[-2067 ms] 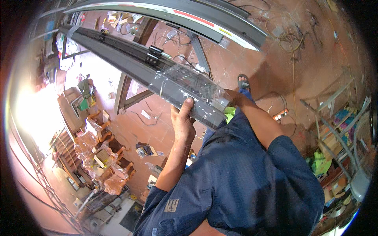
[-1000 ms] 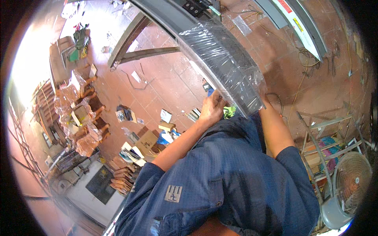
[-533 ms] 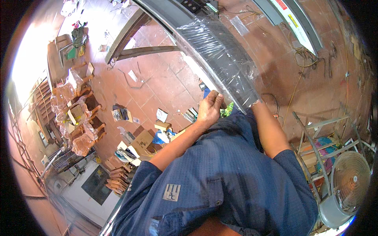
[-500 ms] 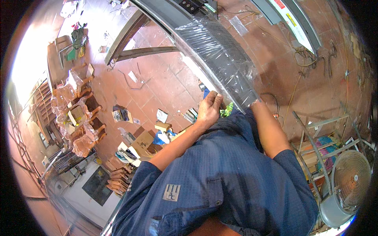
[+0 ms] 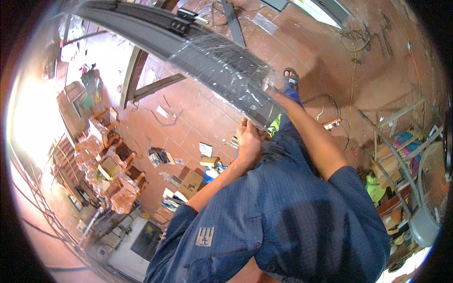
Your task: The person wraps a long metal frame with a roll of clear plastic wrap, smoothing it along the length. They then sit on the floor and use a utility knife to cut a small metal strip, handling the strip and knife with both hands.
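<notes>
A long dark grey metal profile (image 5: 137, 33) runs from the upper left down to my two hands, its near end wrapped in clear plastic film (image 5: 222, 66). My left hand (image 5: 249, 141) is closed on the near-left edge of that end, fingertips at the rim. On the opposite edge is my right hand (image 5: 272, 90), closed round the side of the profile; its fingers are partly hidden by the edge and film. Small dark fittings (image 5: 177, 26) sit on top of the profile farther along.
Film-wrapped wooden pieces (image 5: 111, 165) and an open cardboard box (image 5: 191, 183) lie at left. A wooden frame (image 5: 134, 78) stands beyond the profile. At right are a metal rack (image 5: 391, 141), a fan (image 5: 427, 221), an orange power strip (image 5: 332, 123) and cables. My sandalled foot (image 5: 291, 78) is ahead.
The profile has swung to the left in view, and my hands have moved left with it. My right hand now shows more at its edge. A sandalled foot has come into view.
</notes>
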Demonstrator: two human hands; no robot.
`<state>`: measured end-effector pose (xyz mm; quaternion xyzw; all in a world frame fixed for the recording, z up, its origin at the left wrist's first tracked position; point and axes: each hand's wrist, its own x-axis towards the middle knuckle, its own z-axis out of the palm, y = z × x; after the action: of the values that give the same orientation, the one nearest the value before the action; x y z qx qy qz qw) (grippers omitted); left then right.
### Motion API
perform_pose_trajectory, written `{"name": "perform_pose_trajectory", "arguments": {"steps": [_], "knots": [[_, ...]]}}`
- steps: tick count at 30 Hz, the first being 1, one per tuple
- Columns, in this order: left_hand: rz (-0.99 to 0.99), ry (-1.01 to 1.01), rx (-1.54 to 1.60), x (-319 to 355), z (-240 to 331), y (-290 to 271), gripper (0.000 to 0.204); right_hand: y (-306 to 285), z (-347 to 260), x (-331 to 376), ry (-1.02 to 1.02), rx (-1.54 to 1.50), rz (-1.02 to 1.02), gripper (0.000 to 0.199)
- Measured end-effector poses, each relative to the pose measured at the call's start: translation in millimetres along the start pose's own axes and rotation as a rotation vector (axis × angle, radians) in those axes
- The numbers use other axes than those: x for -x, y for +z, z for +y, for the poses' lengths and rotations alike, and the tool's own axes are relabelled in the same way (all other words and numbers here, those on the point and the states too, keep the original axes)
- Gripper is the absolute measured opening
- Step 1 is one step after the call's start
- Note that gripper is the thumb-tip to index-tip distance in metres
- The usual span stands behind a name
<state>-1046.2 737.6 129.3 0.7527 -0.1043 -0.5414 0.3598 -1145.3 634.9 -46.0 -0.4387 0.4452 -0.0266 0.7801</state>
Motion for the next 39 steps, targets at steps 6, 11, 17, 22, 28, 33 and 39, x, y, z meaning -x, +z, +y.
{"name": "perform_pose_trajectory", "arguments": {"steps": [6,11,17,22,28,33,39], "knots": [[-0.274,0.178,0.029,-41,-38,-66,0.020,-21,-14,0,-0.108,0.204,-0.086,0.105],[-0.276,-0.223,0.485,-92,-6,-64,0.054,-36,-22,5,-0.264,0.133,-0.041,0.108],[-0.497,-0.318,0.513,-153,3,-19,0.058,-38,-29,37,-0.373,0.428,0.384,0.100],[-0.499,-0.311,0.522,-154,-2,-16,0.062,-94,-34,26,0.007,-0.206,0.037,0.094],[-0.462,-0.256,0.563,-156,8,-17,0.066,-110,-70,23,0.006,-0.407,-0.072,0.085],[-0.315,-0.022,0.778,-125,54,-24,0.070,-121,-97,46,-0.116,-0.151,0.101,0.093],[-0.110,0.174,0.665,-51,101,-4,0.071,-120,-140,78,-0.187,0.052,0.194,0.096]]}}
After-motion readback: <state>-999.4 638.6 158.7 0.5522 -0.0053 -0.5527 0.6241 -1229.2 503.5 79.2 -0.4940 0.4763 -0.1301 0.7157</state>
